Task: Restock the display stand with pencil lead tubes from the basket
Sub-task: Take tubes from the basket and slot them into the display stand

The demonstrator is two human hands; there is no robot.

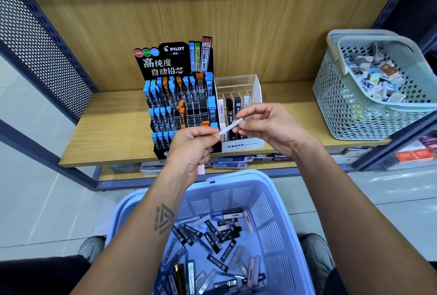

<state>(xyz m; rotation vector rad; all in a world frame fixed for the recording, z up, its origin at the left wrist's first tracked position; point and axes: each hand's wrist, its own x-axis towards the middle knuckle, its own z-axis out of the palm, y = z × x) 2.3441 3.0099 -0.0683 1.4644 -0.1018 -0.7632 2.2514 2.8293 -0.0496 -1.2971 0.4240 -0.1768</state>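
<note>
Above the basket point(279, 202), I hold a white tube point(230, 127) between both hands: right hand point(267, 127) pinches its upper end, left hand point(191, 145) its lower, fingers clamped on it. Judged purpose: turning it to read the label before slotting it into the clear stand point(238, 115) just behind. A pinkish piece point(201, 169) protrudes below my left palm; I cannot tell what it is. My left hand hides the Pilot rack's point(177, 96) lower right.
</note>
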